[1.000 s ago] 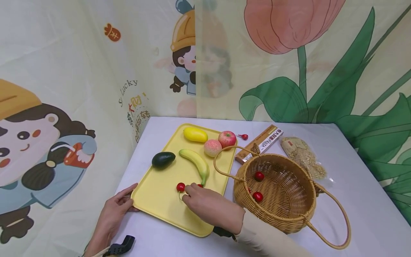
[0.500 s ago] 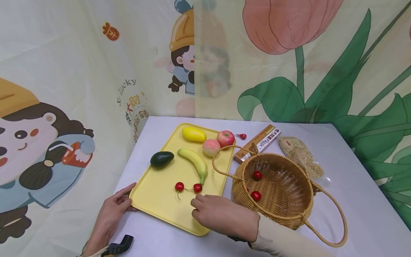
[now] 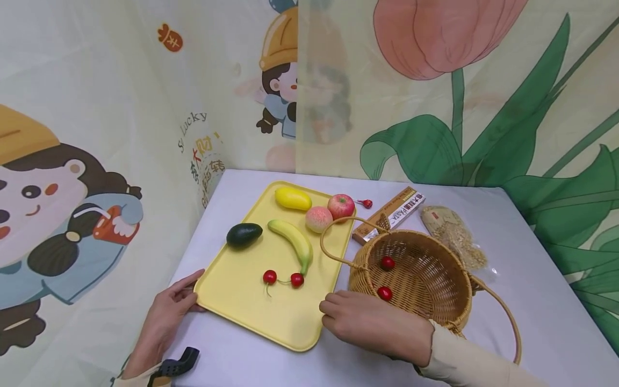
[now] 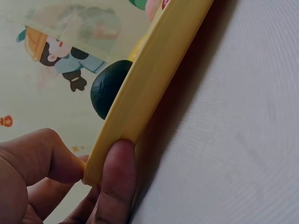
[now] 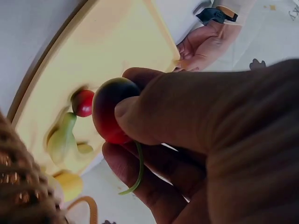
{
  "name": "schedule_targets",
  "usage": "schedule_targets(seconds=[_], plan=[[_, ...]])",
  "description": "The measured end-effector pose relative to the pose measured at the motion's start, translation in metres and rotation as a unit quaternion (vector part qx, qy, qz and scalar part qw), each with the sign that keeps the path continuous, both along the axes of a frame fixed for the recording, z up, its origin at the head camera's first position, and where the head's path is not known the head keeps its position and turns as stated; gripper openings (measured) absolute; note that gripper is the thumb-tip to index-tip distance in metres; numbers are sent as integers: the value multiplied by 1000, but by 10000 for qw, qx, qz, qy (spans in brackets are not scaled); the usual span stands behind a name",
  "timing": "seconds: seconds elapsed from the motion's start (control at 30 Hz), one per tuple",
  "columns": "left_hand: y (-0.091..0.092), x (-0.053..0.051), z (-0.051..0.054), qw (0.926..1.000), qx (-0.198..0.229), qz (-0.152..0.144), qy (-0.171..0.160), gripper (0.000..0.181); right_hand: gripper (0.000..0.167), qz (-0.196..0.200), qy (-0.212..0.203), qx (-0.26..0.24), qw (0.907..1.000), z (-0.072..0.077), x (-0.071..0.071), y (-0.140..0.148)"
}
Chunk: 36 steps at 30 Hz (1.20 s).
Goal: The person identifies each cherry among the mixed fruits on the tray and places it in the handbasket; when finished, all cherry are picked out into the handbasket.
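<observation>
My left hand (image 3: 166,314) grips the near left corner of the yellow tray (image 3: 251,309); the left wrist view has thumb and fingers pinching its rim (image 4: 140,79). A red cherry (image 5: 105,116) with a green stem is pinched between thumb and fingers of my right hand (image 5: 173,112); the head view hides this cherry. That hand (image 3: 369,325) hangs between the tray's right edge and the wicker basket (image 3: 425,317), partly in front of the basket. Two cherries lie on the tray, one (image 3: 270,277) left of the other (image 3: 297,280). Inside the basket are two more (image 3: 388,263) (image 3: 384,293).
On the tray are a banana (image 3: 295,242), mango (image 3: 293,198), peach (image 3: 318,219), apple (image 3: 340,206) and avocado (image 3: 244,235), the last at its left edge. Behind the basket lie a pasta box (image 3: 391,212) and a bag of grain (image 3: 452,234). A small red item (image 3: 366,203) sits beyond the apple.
My right hand has moved right, from over the cherries on the tray to beside the basket, with a cherry in it. My left hand keeps its grip on the tray corner.
</observation>
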<state>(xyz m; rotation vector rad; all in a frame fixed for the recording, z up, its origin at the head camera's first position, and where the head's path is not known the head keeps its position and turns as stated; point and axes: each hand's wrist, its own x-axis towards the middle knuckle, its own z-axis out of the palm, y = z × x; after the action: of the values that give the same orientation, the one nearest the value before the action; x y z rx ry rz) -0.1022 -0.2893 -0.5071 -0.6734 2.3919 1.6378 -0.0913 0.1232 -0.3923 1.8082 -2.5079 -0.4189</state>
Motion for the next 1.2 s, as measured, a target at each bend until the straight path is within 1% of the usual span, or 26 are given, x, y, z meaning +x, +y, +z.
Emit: schedule_targets(seconds=[0.1,0.23,0.33,0.43,0.57,0.7,0.77,0.83,0.93,1.0,1.07,1.2], plan=[[0,0,2,10000,0,-9,5,58,7,67,-99,34,9999,6,2,5],[1,0,3,10000,35,23,-10,58,7,301,-66,124,9995,13,4,11],[1,0,2,10000,39,33,-11,58,6,450,86,153,9988,17,6,16],[2,-1,1,10000,45,40,-14,58,7,432,266,170,9986,25,8,24],[2,-2,2,9999,30,76,-73,58,13,180,335,5,9993,38,9,37],[1,-2,2,9999,38,87,-74,60,21,-39,185,-351,9992,49,8,52],[1,-1,2,9999,60,81,-67,60,26,-120,190,-443,9988,53,7,61],[1,-1,2,9999,68,66,-66,60,34,-249,155,-445,9986,56,6,70],[2,-1,2,9999,52,58,-86,60,50,-623,-23,-394,9973,60,7,84],[2,-2,2,9999,30,41,-95,60,57,-958,-270,-423,9941,62,7,93],[2,-2,3,9999,44,45,-93,60,57,-1246,-468,-531,9897,63,6,101],[1,-2,3,9998,123,70,-153,59,56,-1682,-759,-677,9805,64,-4,114]])
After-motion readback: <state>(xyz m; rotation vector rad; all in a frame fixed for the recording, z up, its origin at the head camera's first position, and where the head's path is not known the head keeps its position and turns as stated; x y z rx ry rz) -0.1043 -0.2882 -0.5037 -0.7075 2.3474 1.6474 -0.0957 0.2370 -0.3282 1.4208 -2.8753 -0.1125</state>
